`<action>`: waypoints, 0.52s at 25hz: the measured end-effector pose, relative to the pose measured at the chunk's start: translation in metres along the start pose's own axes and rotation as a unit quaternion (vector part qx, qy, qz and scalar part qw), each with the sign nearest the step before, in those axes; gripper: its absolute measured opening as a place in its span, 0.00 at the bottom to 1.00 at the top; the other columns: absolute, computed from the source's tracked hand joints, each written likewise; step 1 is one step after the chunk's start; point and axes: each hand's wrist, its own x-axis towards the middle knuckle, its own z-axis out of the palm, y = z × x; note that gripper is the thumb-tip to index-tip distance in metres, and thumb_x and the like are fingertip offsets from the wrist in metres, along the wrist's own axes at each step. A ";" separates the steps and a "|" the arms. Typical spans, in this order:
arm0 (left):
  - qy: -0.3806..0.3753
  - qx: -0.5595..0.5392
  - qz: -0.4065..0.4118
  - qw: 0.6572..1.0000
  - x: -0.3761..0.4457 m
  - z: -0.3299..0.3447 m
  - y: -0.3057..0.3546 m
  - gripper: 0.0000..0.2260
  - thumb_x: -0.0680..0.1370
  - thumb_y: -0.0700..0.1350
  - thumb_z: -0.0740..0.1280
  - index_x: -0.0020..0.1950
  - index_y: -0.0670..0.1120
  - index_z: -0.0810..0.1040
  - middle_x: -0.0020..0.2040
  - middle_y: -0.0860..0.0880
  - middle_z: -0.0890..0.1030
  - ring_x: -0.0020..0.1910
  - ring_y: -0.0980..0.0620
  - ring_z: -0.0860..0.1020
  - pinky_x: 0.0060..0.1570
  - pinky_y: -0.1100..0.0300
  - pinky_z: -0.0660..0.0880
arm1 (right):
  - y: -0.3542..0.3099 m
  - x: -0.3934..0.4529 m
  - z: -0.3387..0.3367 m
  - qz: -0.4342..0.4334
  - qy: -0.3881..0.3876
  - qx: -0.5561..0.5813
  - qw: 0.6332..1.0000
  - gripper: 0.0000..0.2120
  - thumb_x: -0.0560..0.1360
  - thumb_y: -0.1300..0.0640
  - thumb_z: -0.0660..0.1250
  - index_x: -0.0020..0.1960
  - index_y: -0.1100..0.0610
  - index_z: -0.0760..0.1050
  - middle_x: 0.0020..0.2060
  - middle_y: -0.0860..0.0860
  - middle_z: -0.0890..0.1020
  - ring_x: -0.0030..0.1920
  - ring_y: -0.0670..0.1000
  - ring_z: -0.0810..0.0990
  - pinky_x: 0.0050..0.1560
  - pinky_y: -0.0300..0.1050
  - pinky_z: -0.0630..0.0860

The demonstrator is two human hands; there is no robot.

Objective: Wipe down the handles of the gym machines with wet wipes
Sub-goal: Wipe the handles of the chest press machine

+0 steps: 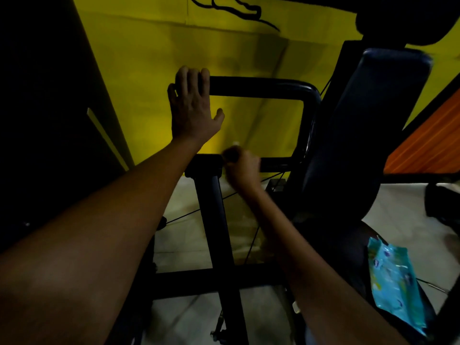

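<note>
A black gym machine has an upper handle bar [256, 86] and a lower bar [276, 161], joined by a curved tube at the right. My left hand [191, 105] rests over the left end of the upper handle, fingers hooked across its top and thumb free. My right hand [240, 165] is closed around the lower bar beside the black post [211, 207]; it is blurred, and a small pale bit of wet wipe [235, 144] shows above its knuckles. A turquoise pack of wet wipes [395, 277] lies on the dark seat at the lower right.
A dark padded backrest [368, 125] rises at the right. A yellow wall [174, 51] stands behind the machine, with a black panel [49, 95] to the left. Pale floor tiles [189, 235] and thin cables [196, 210] lie below. An orange surface [428, 143] sits at the far right.
</note>
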 end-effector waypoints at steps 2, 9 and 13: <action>0.009 0.010 0.001 1.000 -0.001 -0.001 -0.003 0.31 0.75 0.55 0.61 0.73 0.40 0.59 0.70 0.39 0.64 0.74 0.40 0.57 0.66 0.44 0.59 | -0.009 -0.003 0.003 -0.023 0.005 0.040 0.999 0.13 0.76 0.63 0.65 0.59 0.66 0.74 0.56 0.62 0.79 0.57 0.58 0.77 0.51 0.38 0.67; 0.005 0.015 0.001 1.000 0.001 0.001 -0.003 0.31 0.76 0.57 0.59 0.72 0.41 0.59 0.70 0.40 0.64 0.73 0.40 0.58 0.67 0.44 0.59 | 0.007 -0.002 0.016 -0.147 -0.004 -0.099 0.984 0.06 0.74 0.67 0.63 0.44 0.68 0.77 0.44 0.65 0.80 0.46 0.63 0.78 0.52 0.52 0.75; 0.014 0.020 0.010 1.000 0.001 0.003 -0.005 0.30 0.75 0.57 0.59 0.72 0.40 0.61 0.69 0.40 0.66 0.72 0.40 0.59 0.66 0.44 0.60 | 0.034 -0.007 -0.001 -0.215 0.079 -0.114 0.967 0.12 0.69 0.73 0.65 0.48 0.63 0.82 0.40 0.61 0.83 0.39 0.56 0.77 0.37 0.39 0.67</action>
